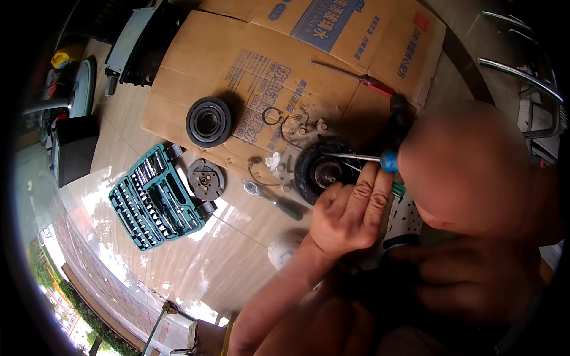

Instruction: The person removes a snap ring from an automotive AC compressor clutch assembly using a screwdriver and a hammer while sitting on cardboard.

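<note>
A grey metal compressor-like part [287,172] carries a round black coil-like ring [304,175] with a shaft in its middle. My left hand [350,216] reaches over it, fingers closed around a green-handled tool [398,190], most of which the fingers hide. A thin shaft beside those fingers meets the ring. Along the ring's top rests the blade of a blue-handled screwdriver [389,161]. Its handle runs into my right hand [439,160], which is smeared, so single fingers do not show. A loose thin metal ring [272,115] lies on the cardboard nearby.
On flattened cardboard [184,65] lie a black grooved pulley [209,121] and a red-handled screwdriver [377,86]. A round clutch plate [205,180], an opened green socket set [155,199] and a ratchet [276,202] lie to the left. Chrome chair legs [516,74] stand at the right.
</note>
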`<state>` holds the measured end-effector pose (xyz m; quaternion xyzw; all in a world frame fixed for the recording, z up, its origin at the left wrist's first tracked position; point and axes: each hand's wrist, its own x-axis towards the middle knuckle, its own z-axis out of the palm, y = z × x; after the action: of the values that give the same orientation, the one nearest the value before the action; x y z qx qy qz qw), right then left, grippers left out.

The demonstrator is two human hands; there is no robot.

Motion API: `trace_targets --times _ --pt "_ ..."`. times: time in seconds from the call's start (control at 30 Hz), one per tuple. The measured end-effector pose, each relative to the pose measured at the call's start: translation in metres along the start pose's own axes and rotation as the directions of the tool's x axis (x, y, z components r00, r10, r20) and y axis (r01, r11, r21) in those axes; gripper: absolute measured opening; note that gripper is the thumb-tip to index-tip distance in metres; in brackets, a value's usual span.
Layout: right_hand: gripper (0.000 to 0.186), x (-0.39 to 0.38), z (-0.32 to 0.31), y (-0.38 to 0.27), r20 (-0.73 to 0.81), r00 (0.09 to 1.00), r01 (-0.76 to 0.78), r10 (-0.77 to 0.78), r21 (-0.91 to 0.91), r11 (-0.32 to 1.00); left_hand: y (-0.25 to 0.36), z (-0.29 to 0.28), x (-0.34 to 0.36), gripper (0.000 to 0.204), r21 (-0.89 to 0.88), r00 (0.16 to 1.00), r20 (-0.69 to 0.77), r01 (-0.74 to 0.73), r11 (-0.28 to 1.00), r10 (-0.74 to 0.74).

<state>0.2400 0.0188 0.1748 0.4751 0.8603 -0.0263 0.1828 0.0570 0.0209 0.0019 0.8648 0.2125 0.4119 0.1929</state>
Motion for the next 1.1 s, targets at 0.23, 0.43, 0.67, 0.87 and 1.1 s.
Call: trace_targets --times 0.23,0.43,0.67,0.87,1.1 --pt "0.015 0.019 0.013 -0.004 -0.008 0.999 0.036 -0.037 -0.117 0.992 -0.01 -0.001 -0.011 0.037 0.042 0.999 0.001 0.037 0.998 -0.037" --pt "0.015 0.014 -0.002 0.008 0.183 0.977 0.126 -0.114 -0.055 0.991 -0.005 -0.001 -0.006 0.038 0.054 0.999 0.013 0.033 0.998 -0.033" --pt "0.016 0.012 0.008 -0.004 0.13 0.991 0.018 -0.011 -0.048 0.999 -0.005 0.003 -0.012 0.044 0.028 1.0 0.012 0.012 1.0 -0.012" --pt "0.017 0.018 0.0 -0.009 0.106 0.994 0.037 -0.024 -0.118 0.992 -0.008 -0.008 -0.013 0.05 -0.013 0.997 0.075 0.03 0.999 -0.029" --pt "0.015 0.018 0.002 -0.007 0.128 0.989 -0.075 0.079 -0.037 0.997 -0.006 0.003 -0.014 0.045 0.036 1.0 0.026 0.013 0.999 -0.014"
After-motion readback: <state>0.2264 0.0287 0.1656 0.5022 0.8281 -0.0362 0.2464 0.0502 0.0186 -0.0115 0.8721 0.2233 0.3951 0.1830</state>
